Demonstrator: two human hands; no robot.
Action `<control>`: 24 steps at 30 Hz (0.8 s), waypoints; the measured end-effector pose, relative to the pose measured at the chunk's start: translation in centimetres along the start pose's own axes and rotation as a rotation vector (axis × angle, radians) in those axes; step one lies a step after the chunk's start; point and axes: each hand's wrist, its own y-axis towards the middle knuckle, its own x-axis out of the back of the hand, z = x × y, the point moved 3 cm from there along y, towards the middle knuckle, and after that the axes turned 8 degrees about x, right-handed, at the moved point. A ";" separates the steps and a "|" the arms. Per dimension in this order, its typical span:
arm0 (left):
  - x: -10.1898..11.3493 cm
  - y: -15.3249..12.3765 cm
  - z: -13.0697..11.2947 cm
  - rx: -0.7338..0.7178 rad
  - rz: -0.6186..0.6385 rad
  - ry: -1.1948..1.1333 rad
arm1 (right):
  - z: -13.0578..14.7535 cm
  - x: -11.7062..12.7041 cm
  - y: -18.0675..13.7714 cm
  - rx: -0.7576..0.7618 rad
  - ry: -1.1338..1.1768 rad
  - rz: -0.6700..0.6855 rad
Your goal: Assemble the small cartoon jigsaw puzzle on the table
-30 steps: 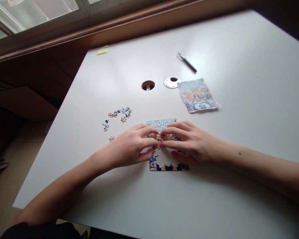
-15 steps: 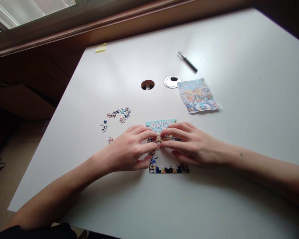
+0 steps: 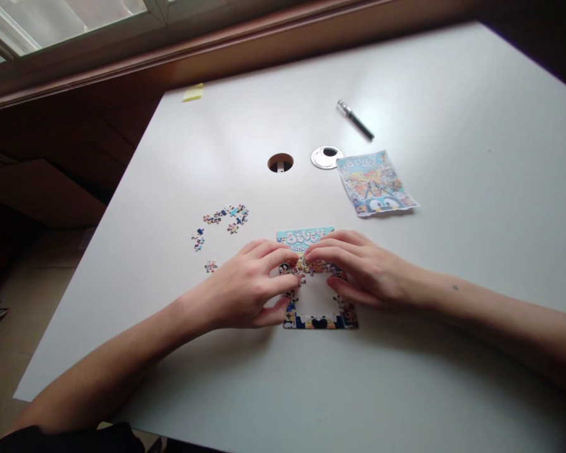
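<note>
A small colourful jigsaw puzzle (image 3: 318, 321) lies partly assembled on the white table (image 3: 283, 390), with a bare gap in its middle. My left hand (image 3: 245, 286) rests on its left side, fingers stretched flat and pressing the pieces near the centre. My right hand (image 3: 365, 270) lies over its right side, fingers also flat, the tips meeting those of the left hand on the upper rows. A scatter of loose puzzle pieces (image 3: 224, 217) lies to the left of the puzzle, with a single piece (image 3: 210, 266) close to my left hand.
A printed picture sheet (image 3: 375, 182) lies right of centre, beyond the puzzle. Behind it are a metal grommet cover (image 3: 327, 156), an open cable hole (image 3: 280, 162) and a dark pen (image 3: 355, 119). A yellow sticky note (image 3: 193, 92) sits at the far left corner, near the window sill.
My fingertips have flattened and spread slightly over the puzzle's upper rows; more of the gap in the middle now shows. The view shifted a little.
</note>
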 end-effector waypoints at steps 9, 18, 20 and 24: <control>-0.1 0.0 0.0 -0.001 0.022 0.027 | 0.1 0.0 0.1 0.024 0.003 0.000; -0.1 -0.1 0.0 0.000 0.021 0.028 | 0.1 0.0 0.2 0.034 -0.010 0.015; -0.1 -0.1 0.0 0.003 0.016 0.023 | 0.1 0.0 0.2 0.038 -0.015 0.014; 0.0 -0.1 0.0 0.006 0.008 0.013 | 0.0 -0.1 0.1 0.047 -0.024 0.017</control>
